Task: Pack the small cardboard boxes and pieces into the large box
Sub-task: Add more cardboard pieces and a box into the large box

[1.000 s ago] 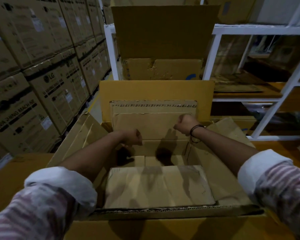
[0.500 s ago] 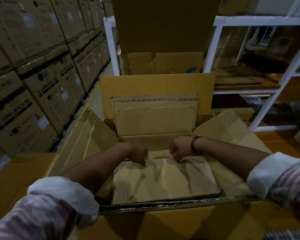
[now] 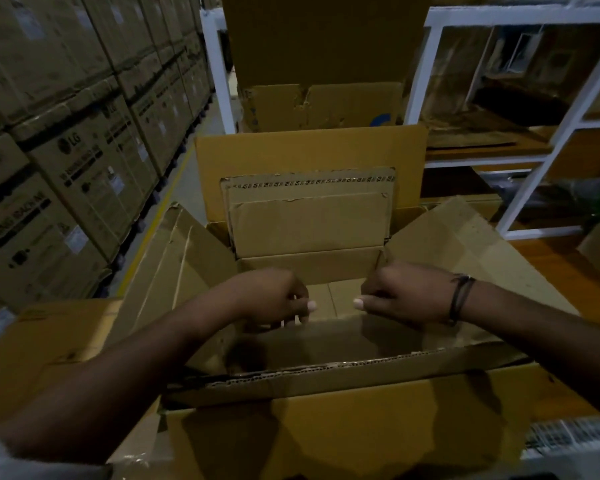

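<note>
The large open cardboard box [image 3: 326, 420] fills the lower middle of the head view, flaps spread out. Inside it a cardboard piece [image 3: 326, 341] lies near the front wall, its far edge raised. My left hand [image 3: 274, 296] and my right hand [image 3: 402, 292] grip that far edge side by side, thumbs facing each other. A second flat cardboard piece [image 3: 309, 216] stands upright against the box's back flap [image 3: 291, 150]. The floor of the box shows between my hands.
Stacked LG appliance cartons [image 3: 66, 150] line the left side along an aisle. A white metal shelf frame [image 3: 534, 116] stands at the right. Another open carton [image 3: 319, 105] sits behind the large box. A barcode label [image 3: 568, 434] is at the lower right.
Both hands came down from the upright piece at the back onto the flat piece inside the box, closed on its far edge and lifted that edge toward me.
</note>
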`<state>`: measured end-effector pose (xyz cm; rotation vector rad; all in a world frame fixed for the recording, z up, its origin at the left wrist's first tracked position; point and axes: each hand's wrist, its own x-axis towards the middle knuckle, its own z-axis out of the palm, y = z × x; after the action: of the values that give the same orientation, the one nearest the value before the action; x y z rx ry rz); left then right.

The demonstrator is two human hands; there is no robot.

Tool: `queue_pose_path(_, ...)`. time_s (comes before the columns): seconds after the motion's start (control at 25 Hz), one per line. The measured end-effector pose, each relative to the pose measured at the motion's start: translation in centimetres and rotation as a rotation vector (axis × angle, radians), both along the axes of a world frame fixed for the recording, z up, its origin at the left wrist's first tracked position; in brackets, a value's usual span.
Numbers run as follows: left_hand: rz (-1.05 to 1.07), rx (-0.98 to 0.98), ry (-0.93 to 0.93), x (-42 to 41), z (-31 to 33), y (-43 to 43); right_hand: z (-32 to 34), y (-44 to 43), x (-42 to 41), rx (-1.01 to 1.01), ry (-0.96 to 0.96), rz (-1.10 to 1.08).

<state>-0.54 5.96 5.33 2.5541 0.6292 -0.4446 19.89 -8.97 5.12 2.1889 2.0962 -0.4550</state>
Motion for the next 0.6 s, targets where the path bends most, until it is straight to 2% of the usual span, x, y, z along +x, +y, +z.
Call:
queue_pose_path(0.08,0.021,-0.179,0.076,-0.2,-0.4,-1.2,0.1,-1.1,-1.0,-0.047,0.098,-0.002)
queue_pose_path(0.24,0.020,-0.262,0.328,0.4,-1.8,-2.2,-0.9,-2.0,-1.8,-0.162,0.072,0.100)
queue_pose_path(0.36,0.144,-0.215,0.462,0.2,-3.0,-2.6,-1.8,-2.7,-0.6,-0.224,0.128,-0.019)
queue_pose_path(0.48,0.229,-0.097,0.621,-1.2,-4.2,-2.9,-1.9,-3.8,1.0,-0.436,0.052,-0.139)
queue_pose_path(0.6,0.313,-0.221,0.651,-2.1,-4.8,-2.9,-1.9,-4.4,2.2,-0.536,0.031,-0.165)
